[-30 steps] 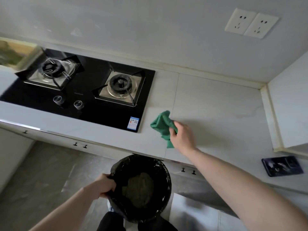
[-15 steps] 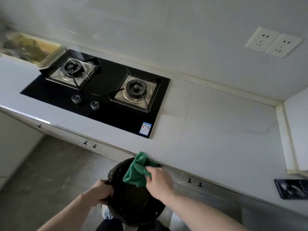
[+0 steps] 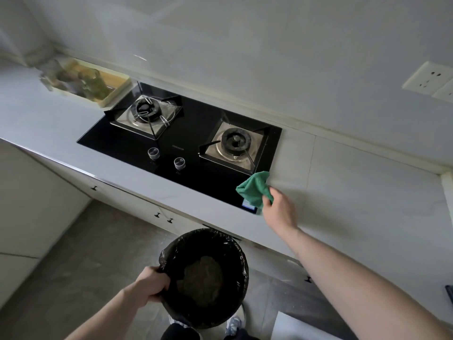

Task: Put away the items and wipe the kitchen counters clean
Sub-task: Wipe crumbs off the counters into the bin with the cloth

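While the right hand (image 3: 279,212) is pinching the green cloth (image 3: 255,191) at the hob's (image 3: 196,133) near right corner, where black glass meets white counter (image 3: 355,192), the left hand (image 3: 150,285) is gripping the rim of the black-lined bin (image 3: 235,246) below the counter edge. Two burners and two knobs (image 3: 166,157) are sitting left of the cloth. A tray (image 3: 117,92) is lying blurred beyond the hob's far left corner, with wall sockets (image 3: 427,79) showing at upper right.

Glossy black glass hob (image 3: 196,133) with metal knobs (image 3: 153,152); soft green cloth (image 3: 255,191); crinkly shiny plastic bin liner (image 3: 241,261); smooth matt bench (image 3: 355,192).
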Motion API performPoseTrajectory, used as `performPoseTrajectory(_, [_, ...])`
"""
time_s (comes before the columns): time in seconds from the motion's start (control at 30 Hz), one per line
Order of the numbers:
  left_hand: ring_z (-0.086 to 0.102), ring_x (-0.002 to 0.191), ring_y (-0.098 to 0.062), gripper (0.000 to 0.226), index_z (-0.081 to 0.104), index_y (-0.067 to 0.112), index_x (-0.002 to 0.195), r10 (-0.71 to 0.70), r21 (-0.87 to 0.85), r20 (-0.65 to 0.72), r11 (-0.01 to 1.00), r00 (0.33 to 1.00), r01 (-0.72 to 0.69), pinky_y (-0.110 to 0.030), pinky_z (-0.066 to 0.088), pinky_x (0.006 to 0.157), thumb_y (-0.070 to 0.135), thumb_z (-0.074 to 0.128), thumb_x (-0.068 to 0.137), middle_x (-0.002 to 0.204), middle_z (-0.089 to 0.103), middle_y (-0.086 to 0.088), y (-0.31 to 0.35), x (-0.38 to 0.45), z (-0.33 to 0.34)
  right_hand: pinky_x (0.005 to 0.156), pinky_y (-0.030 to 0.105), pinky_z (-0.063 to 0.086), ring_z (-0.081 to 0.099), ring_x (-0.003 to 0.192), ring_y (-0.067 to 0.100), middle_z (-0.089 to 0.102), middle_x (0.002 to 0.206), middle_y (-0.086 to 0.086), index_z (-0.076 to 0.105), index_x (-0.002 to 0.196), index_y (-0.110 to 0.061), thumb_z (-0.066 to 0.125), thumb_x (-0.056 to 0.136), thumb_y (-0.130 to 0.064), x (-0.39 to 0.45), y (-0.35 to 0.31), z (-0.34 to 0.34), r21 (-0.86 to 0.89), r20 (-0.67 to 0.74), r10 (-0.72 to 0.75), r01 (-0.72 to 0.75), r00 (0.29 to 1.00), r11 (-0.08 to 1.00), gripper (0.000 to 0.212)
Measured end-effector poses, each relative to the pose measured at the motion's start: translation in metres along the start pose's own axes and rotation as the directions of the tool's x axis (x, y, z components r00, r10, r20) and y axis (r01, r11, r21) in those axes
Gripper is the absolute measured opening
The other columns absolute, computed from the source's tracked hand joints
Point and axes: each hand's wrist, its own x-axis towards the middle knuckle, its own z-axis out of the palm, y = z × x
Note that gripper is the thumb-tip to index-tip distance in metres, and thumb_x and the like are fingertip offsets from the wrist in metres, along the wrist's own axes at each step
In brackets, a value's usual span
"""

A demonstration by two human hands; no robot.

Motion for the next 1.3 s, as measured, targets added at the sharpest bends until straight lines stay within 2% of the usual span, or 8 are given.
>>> performPoseTrajectory(0.1, [0.065,0.047,-0.026,0.022,0.070,0.001,0.072,0.020,-0.006,-0.022,1.000,1.000,-0.020,-0.032,0.056,0.048,-0.011,0.053,0.066,0.054,0.061,-0.010,0.000,0.005,-0.025,0.091,0.041,0.053,0.063,0.111,0.034,0.069,0.124,0.006,0.063,0.130,-0.018,0.053,0.100,-0.022,0.027,-0.013,0.027,-0.036,0.054,0.028,-0.026,0.998,0.999,0.032])
performPoseTrajectory(0.23, [0.059,0.042,-0.023,0.021,0.068,0.003,0.069,0.032,-0.020,-0.045,0.999,0.998,-0.033,-0.024,0.048,0.042,-0.011,0.053,0.068,0.052,0.058,-0.008,0.000,0.016,-0.052,0.119,0.041,0.033,0.040,0.144,0.031,0.045,0.156,0.002,0.056,0.143,-0.023,0.053,0.102,-0.027,0.028,-0.027,0.079,-0.203,0.255,0.078,-0.026,0.964,0.979,0.042])
performPoseTrajectory(0.5, [0.069,0.056,-0.030,0.027,0.073,-0.001,0.079,0.029,-0.048,-0.033,0.998,0.999,-0.030,-0.037,0.059,0.052,-0.007,0.054,0.060,0.063,0.066,-0.015,-0.005,0.047,-0.079,0.120,0.035,0.029,0.038,0.147,0.023,0.052,0.150,-0.011,0.058,0.141,-0.031,0.051,0.099,-0.007,-0.091,-0.077,0.122,-0.153,0.368,-0.113,0.180,0.923,0.972,0.049])
performPoseTrajectory(0.67, [0.067,0.051,-0.029,0.025,0.073,-0.001,0.077,0.050,-0.039,-0.050,0.998,0.998,-0.052,-0.033,0.055,0.047,-0.010,0.053,0.065,0.063,0.065,-0.016,0.000,0.041,-0.080,0.103,0.031,0.049,0.060,0.122,0.012,0.062,0.135,-0.019,0.059,0.137,-0.035,0.050,0.101,-0.021,-0.129,-0.086,0.112,0.020,0.514,-0.160,0.175,0.843,0.984,0.039])
performPoseTrajectory(0.83, [0.063,0.045,-0.025,0.024,0.072,-0.002,0.076,0.044,-0.051,-0.081,0.998,0.996,-0.048,-0.030,0.053,0.044,-0.012,0.053,0.065,0.053,0.061,-0.012,-0.007,0.028,-0.066,0.090,0.022,0.051,0.066,0.107,0.007,0.070,0.120,-0.017,0.064,0.131,-0.034,0.054,0.100,-0.022,-0.107,-0.055,0.069,0.153,0.335,-0.135,0.087,0.933,0.984,0.035])
performPoseTrajectory(1.0, [0.056,0.039,-0.021,0.021,0.070,-0.001,0.071,0.046,-0.090,-0.119,0.994,0.992,-0.057,-0.024,0.046,0.038,-0.015,0.054,0.069,0.045,0.055,-0.008,-0.020,0.012,-0.034,0.074,0.033,0.055,0.068,0.086,0.012,0.074,0.103,-0.013,0.069,0.119,-0.031,0.056,0.099,-0.025,-0.058,0.002,-0.006,0.173,0.135,-0.044,0.020,0.990,0.985,0.025])
performPoseTrajectory(1.2, [0.060,0.049,-0.026,0.022,0.070,-0.001,0.075,0.016,-0.135,-0.132,0.990,0.991,-0.034,-0.031,0.054,0.048,-0.015,0.054,0.068,0.051,0.059,-0.012,-0.037,0.004,0.000,0.074,0.028,0.045,0.067,0.096,0.030,0.073,0.115,0.005,0.068,0.123,-0.015,0.057,0.098,-0.019,-0.005,0.073,-0.065,-0.008,-0.103,0.002,-0.003,0.995,1.000,0.027])
performPoseTrajectory(1.3, [0.059,0.048,-0.026,0.021,0.071,-0.001,0.076,0.007,-0.148,-0.147,0.989,0.989,-0.029,-0.029,0.052,0.046,-0.014,0.056,0.069,0.050,0.059,-0.011,-0.044,-0.003,0.014,0.088,0.038,0.048,0.062,0.111,0.038,0.068,0.125,0.015,0.064,0.127,-0.012,0.054,0.099,-0.023,0.014,0.110,-0.070,-0.109,-0.019,0.126,-0.127,0.992,0.986,0.031])
